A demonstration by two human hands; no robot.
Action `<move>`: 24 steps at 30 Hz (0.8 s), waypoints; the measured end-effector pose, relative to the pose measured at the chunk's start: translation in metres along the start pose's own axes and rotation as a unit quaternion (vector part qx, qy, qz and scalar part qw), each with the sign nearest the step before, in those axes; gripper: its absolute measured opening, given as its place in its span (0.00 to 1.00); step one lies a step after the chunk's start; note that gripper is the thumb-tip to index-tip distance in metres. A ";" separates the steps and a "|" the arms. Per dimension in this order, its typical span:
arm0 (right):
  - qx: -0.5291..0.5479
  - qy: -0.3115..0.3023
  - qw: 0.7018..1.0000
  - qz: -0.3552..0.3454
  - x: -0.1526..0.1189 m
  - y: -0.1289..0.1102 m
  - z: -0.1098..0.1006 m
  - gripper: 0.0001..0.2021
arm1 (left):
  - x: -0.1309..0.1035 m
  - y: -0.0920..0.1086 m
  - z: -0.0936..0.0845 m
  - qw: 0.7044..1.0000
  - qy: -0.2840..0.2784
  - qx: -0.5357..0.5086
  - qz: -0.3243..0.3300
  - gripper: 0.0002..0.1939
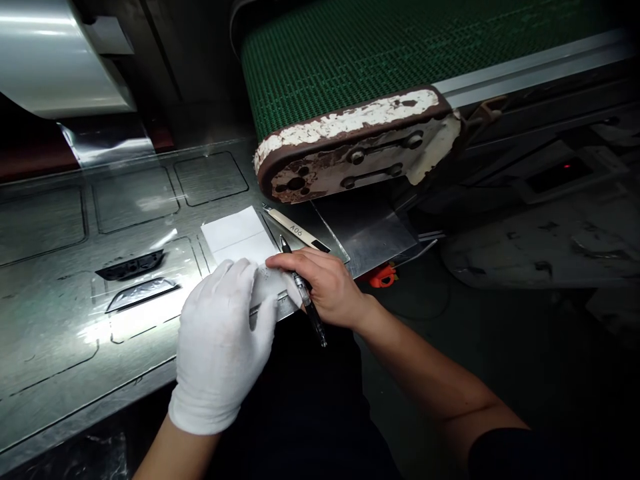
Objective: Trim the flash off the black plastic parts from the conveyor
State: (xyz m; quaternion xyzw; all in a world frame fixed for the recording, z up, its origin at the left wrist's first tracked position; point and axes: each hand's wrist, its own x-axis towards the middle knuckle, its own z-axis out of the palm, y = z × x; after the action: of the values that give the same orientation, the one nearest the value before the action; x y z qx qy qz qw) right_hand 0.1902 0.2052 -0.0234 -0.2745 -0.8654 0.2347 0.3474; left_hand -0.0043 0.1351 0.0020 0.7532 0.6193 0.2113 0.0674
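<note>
My left hand (pixel 220 343), in a white knit glove, rests at the metal table's front edge. Its bent fingers lie over the near end of a white paper sheet (pixel 240 237), the thumb apart from them. My bare right hand (pixel 333 287) is closed on a black pen with a clear barrel (pixel 303 290), which points up and away. The right index fingertip touches a greyish, speckled surface (pixel 265 283) between the hands; I cannot tell what it is. A whitish bit shows beside the right fingers, mostly hidden. Beyond lies a beige cutter-like tool (pixel 295 227) marked A06.
Two black curved parts (pixel 133 265) lie on the outlined metal table (pixel 45 293) to the left. A green conveyor belt (pixel 350 67) with a rusty end plate (pixel 360 150) overhangs the right side. A film roll (pixel 60 60) stands back left. Something orange (pixel 383 275) is below right.
</note>
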 end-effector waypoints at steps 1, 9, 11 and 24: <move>0.003 0.000 1.000 -0.001 0.000 0.000 0.000 0.18 | 0.000 0.000 0.001 1.000 0.009 0.000 -0.007 0.12; 0.038 -0.004 0.999 -0.009 -0.001 0.000 -0.003 0.19 | 0.001 0.000 0.002 1.000 0.015 0.018 -0.014 0.13; 0.039 -0.001 0.999 -0.010 -0.001 0.000 -0.003 0.20 | 0.002 0.001 0.001 1.000 0.012 0.019 -0.012 0.14; -0.057 -0.003 0.998 -0.004 0.000 0.001 0.003 0.20 | 0.001 0.001 -0.001 1.000 0.008 0.013 -0.012 0.16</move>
State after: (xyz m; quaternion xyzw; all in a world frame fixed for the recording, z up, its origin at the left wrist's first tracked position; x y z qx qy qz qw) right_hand 0.1883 0.2054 -0.0261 -0.2895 -0.8794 0.1845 0.3298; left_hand -0.0031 0.1360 0.0034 0.7449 0.6315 0.2082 0.0549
